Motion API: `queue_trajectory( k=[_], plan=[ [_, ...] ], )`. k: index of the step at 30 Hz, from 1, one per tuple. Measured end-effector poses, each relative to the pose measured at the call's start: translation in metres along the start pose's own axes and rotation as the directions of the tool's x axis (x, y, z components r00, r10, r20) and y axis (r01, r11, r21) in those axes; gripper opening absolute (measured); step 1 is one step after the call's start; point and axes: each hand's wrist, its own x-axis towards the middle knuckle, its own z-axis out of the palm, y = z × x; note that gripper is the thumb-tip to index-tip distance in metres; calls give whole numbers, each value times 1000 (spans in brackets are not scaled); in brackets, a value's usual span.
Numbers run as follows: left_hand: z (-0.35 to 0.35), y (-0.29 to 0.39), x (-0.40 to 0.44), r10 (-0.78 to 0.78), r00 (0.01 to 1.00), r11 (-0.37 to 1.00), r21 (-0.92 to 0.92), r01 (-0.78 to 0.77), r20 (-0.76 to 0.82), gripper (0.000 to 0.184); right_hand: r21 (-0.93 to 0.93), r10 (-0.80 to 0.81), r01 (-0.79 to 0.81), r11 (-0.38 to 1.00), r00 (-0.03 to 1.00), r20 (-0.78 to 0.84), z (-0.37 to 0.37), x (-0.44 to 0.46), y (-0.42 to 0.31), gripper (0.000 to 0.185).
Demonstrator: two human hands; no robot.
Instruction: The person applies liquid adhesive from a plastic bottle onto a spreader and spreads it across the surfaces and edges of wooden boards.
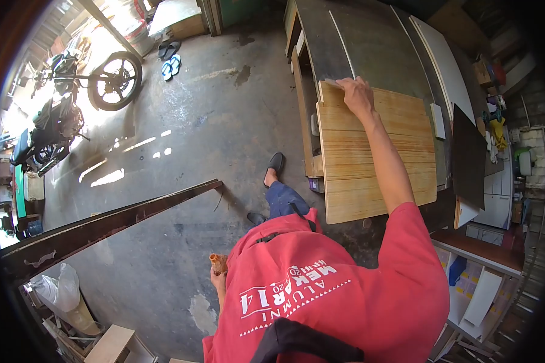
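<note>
My right hand [357,97] reaches out over the far left corner of a wood-grained board [378,157]. Its fingers are closed on a small, thin, flat piece [331,84] at the board's edge; its exact kind is hard to make out. The board lies flat on a dark workbench [381,54], with its near edge toward me. Low at my side, my left hand [218,281] is wrapped round an orange-brown bottle [218,262] with its neck showing. My red shirt hides part of that arm.
A white panel [445,66] and a dark panel [469,157] lie at the bench's right. A long dark beam [121,221] crosses the left side. A motorbike [60,115] and sandals [171,66] stand farther off. Drawers [475,290] with contents are at lower right.
</note>
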Motion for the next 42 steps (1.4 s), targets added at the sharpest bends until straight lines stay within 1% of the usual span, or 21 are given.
queue_trajectory(
  k=[3, 5, 6, 8, 9, 11, 15, 17, 18, 20, 23, 26, 27, 29, 32, 34, 36, 37, 39, 40, 42],
  plan=[
    [11, 14, -3, -30, 998, 999, 44, 32, -57, 80, -78, -16, 23, 997, 996, 87, 27, -7, -1, 32],
    [20, 35, -10, -51, 998, 996, 76, 54, -39, 80, -104, -44, 42, 994, 999, -11, 46, -9, 4, 31],
    [23, 44, -12, -60, 998, 994, 89, 63, -34, 80, -104, -42, 42, 994, 999, -6, 48, -7, 8, 31],
    [30, 56, -11, -55, 998, 997, 55, 57, -35, 80, 29, 70, -67, 997, 991, -112, 47, 4, 16, 28],
    [37, 68, -13, -59, 998, 997, 53, 61, -37, 80, 29, 66, -64, 998, 992, -109, 37, 8, 17, 28],
    [45, 87, -19, -40, 998, 999, -9, 40, -41, 79, -29, 268, -272, 962, 959, -86, 7, 12, 14, 26],
    [45, 82, -12, -10, 997, 998, 65, 15, -79, 76, -121, 333, -327, 937, 943, 30, 2, -3, 10, 27],
    [50, 87, -12, -40, 998, 998, 50, 43, -48, 75, 23, 303, -305, 952, 950, 70, 21, -12, 5, 29],
    [50, 86, -11, -39, 998, 998, 53, 41, -43, 75, 20, 308, -310, 951, 949, 68, 26, -13, 0, 29],
    [48, 81, -9, -49, 999, 998, 50, 48, 17, 75, 100, 56, -45, 994, 992, -111, 34, -16, -5, 30],
    [41, 70, 2, -71, 995, 997, -2, 71, 74, 77, 105, 14, -12, 994, 1000, -18, 31, -20, 2, 27],
    [41, 66, 6, -35, 998, 999, 5, 35, 53, 77, 166, -11, 3, 986, 999, 45, 15, -33, 1, 27],
    [41, 65, 5, -24, 999, 1000, 5, 24, 44, 77, 165, -16, 9, 986, 999, 43, 10, -37, -4, 27],
    [50, 75, 1, -16, 999, 1000, -5, 16, -41, 78, 154, 31, -56, 987, 986, 162, 0, -51, -13, 30],
    [47, 54, 11, 18, 1000, 998, -59, -19, -23, 77, 150, -13, 3, 989, 998, 66, 5, -74, -35, 34],
    [52, 56, 8, -4, 1000, 998, -69, 4, 4, 77, 97, -42, 37, 995, 998, 54, -6, -73, -53, 34],
    [52, 51, 7, -28, 999, 997, -70, 30, 32, 76, 33, 17, -21, 999, 992, 125, -18, -70, -64, 32],
    [50, 35, 14, -4, 999, 1000, -12, 4, 42, 76, 33, 17, -21, 999, 992, 121, -16, -71, -66, 32],
    [43, 19, 19, 26, 998, 999, 43, -28, 54, 76, 48, -47, 45, 998, 998, 44, -5, -74, -69, 30],
    [43, 17, 20, 21, 1000, 997, 72, -21, 5, 77, 46, -50, 49, 998, 998, 36, 4, -75, -70, 30],
    [39, 8, 21, 17, 999, 995, 95, -12, -48, 77, -71, -206, 202, 977, 977, -53, 18, -76, -72, 30]
  ],
)
